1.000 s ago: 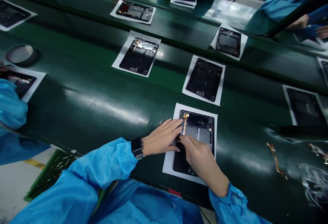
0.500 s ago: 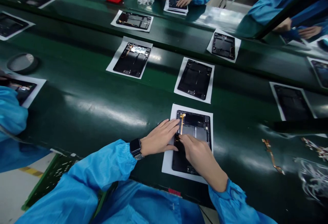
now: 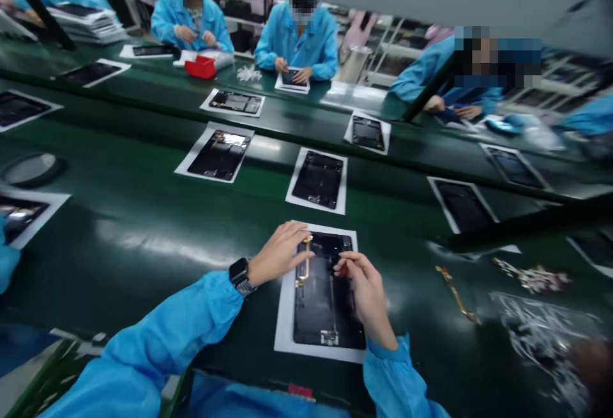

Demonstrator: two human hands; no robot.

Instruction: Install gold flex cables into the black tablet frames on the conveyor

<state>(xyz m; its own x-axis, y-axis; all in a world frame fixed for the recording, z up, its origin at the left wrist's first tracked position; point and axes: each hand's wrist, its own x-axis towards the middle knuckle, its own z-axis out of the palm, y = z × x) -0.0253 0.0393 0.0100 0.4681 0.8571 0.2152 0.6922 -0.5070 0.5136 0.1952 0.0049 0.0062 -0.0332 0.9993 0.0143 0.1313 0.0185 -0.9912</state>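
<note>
An opened black tablet chassis (image 3: pixel 323 303) lies on a white sheet (image 3: pixel 285 335) on the green belt in front of me. A gold flex cable (image 3: pixel 304 265) runs down its left side. My left hand (image 3: pixel 275 255), with a watch on the wrist, rests at the chassis's upper left edge, fingers curled beside the cable's top. My right hand (image 3: pixel 364 290) hovers over the right half, fingertips pinched together near the upper middle; what they hold is too small to make out.
Several more chassis on white sheets (image 3: pixel 317 179) ride the green conveyor (image 3: pixel 143 226) beyond. Loose gold flex cables (image 3: pixel 457 293) and plastic film (image 3: pixel 536 325) lie to my right. A round dish (image 3: pixel 29 168) sits far left. People in blue coats work across the belt near a red bin (image 3: pixel 200 67).
The view has tilted up, showing the workers opposite. My right hand has lifted off the chassis's left part and moved right, into a pinch. My left hand stays by the cable.
</note>
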